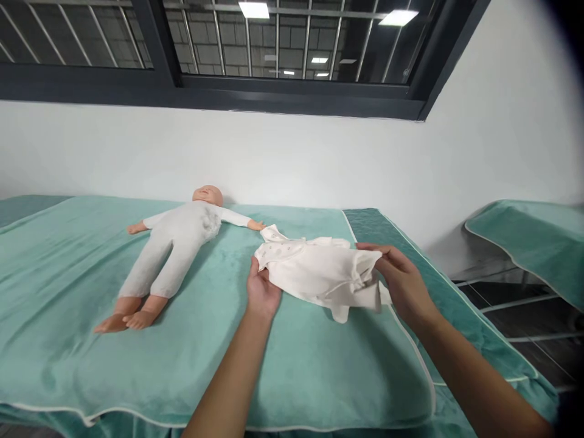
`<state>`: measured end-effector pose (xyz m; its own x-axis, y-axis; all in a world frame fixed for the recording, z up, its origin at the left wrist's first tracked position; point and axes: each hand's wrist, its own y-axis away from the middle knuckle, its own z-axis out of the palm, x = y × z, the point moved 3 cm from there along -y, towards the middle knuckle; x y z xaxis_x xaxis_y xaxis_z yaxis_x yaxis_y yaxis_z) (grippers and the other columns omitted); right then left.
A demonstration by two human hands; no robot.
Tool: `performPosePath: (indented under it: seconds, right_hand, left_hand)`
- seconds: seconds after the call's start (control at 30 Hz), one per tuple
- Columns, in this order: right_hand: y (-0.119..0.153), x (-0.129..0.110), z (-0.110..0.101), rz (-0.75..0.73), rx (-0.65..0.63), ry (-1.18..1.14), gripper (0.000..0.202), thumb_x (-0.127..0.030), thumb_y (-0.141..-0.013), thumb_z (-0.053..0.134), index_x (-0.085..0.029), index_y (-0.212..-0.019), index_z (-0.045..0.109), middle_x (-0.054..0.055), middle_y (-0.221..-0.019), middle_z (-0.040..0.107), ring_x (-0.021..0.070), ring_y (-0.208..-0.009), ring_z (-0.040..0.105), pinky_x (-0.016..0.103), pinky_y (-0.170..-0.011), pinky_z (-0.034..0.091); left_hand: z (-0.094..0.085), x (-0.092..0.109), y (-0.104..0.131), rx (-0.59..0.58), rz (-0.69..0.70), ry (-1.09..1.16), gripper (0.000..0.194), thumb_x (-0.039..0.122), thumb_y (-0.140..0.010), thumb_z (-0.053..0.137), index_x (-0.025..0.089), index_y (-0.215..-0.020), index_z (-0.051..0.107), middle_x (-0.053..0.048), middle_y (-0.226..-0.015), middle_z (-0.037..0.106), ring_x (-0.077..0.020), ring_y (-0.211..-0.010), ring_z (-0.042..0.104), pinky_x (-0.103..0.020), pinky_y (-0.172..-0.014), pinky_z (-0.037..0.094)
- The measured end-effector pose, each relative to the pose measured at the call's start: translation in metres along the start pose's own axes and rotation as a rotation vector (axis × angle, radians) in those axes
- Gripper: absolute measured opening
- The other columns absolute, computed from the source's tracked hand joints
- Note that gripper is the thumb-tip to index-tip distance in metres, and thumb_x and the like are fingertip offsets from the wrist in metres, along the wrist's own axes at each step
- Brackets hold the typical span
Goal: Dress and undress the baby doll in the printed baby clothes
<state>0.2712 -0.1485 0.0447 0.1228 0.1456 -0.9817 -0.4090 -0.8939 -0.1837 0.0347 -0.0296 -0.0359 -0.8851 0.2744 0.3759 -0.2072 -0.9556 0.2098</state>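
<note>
A white baby garment (319,271) with a small printed pattern at its left end is stretched between my two hands, above the green cover. My left hand (263,295) grips the patterned end from the near side, its fingertips hidden under the cloth. At the other end, my right hand (404,283) pinches the bunched edge between thumb and fingers. A baby doll (185,228) in a white body suit lies on its back to the left, arms spread and feet bare. One doll hand almost meets the garment's far left corner.
The green cover (205,377) with white piping lies over the bed. A darker green cloth (460,328) shows along the right side. Behind stand a white wall (296,158) and a dark-framed window (292,97). Another green-covered surface (533,237) with metal bars below is at right.
</note>
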Motion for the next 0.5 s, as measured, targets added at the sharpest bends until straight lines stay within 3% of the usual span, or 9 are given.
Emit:
performPosePath:
  seconds: [0.07,0.2,0.27,0.33,0.37,0.5]
  right_hand:
    - [0.006,-0.004,0.008,0.037,-0.236,0.072,0.019,-0.037,-0.085,0.062,-0.023,-0.097,0.066,0.006,-0.122,0.067,0.0238,-0.107,0.063,0.034,-0.087,0.05]
    - [0.024,-0.008,0.027,0.175,-0.892,0.184,0.03,-0.038,-0.086,0.063,-0.025,-0.113,0.066,0.006,-0.116,0.069,0.0246,-0.109,0.064,0.039,-0.092,0.05]
    - [0.028,-0.012,0.032,0.172,-1.075,0.256,0.032,-0.037,-0.086,0.063,-0.026,-0.117,0.067,0.006,-0.118,0.069,0.0247,-0.112,0.063,0.039,-0.095,0.049]
    - [0.023,-0.015,0.037,0.111,-1.045,0.278,0.03,-0.04,-0.088,0.06,-0.027,-0.115,0.069,0.006,-0.118,0.069,0.0239,-0.111,0.063,0.039,-0.095,0.05]
    - [0.016,-0.016,0.04,0.067,-0.944,0.282,0.03,-0.042,-0.089,0.059,-0.027,-0.114,0.068,0.006,-0.117,0.069,0.0236,-0.109,0.064,0.039,-0.093,0.051]
    - [-0.024,0.004,0.047,-0.213,-0.326,0.531,0.046,-0.041,-0.083,0.066,-0.029,-0.127,0.058,0.007,-0.139,0.056,0.0275,-0.128,0.051,0.047,-0.104,0.042]
  left_hand:
    - [0.0,0.0,0.0,-0.004,-0.026,-0.005,0.043,0.046,-0.095,0.049,0.017,-0.122,0.066,-0.01,-0.114,0.074,-0.0261,-0.118,0.063,-0.042,-0.106,0.047]
    - [0.0,0.0,0.002,-0.049,-0.019,-0.008,0.046,0.049,-0.09,0.055,0.017,-0.121,0.067,-0.011,-0.121,0.071,-0.0298,-0.125,0.059,-0.044,-0.107,0.046]
    - [0.0,0.001,0.004,-0.055,-0.005,-0.02,0.047,0.05,-0.088,0.057,0.018,-0.122,0.067,-0.011,-0.122,0.07,-0.0304,-0.126,0.057,-0.044,-0.107,0.047]
    - [0.001,0.001,0.005,-0.073,0.01,-0.024,0.048,0.05,-0.088,0.058,0.018,-0.122,0.067,-0.011,-0.124,0.069,-0.0301,-0.127,0.057,-0.044,-0.106,0.048]
    - [0.002,0.001,0.006,-0.085,0.023,-0.022,0.048,0.05,-0.088,0.058,0.018,-0.122,0.066,-0.011,-0.125,0.068,-0.0299,-0.127,0.057,-0.043,-0.106,0.048]
    - [0.004,0.001,0.008,-0.116,0.038,-0.038,0.04,0.039,-0.087,0.063,0.017,-0.12,0.066,-0.011,-0.127,0.067,-0.0292,-0.125,0.059,-0.042,-0.106,0.048]
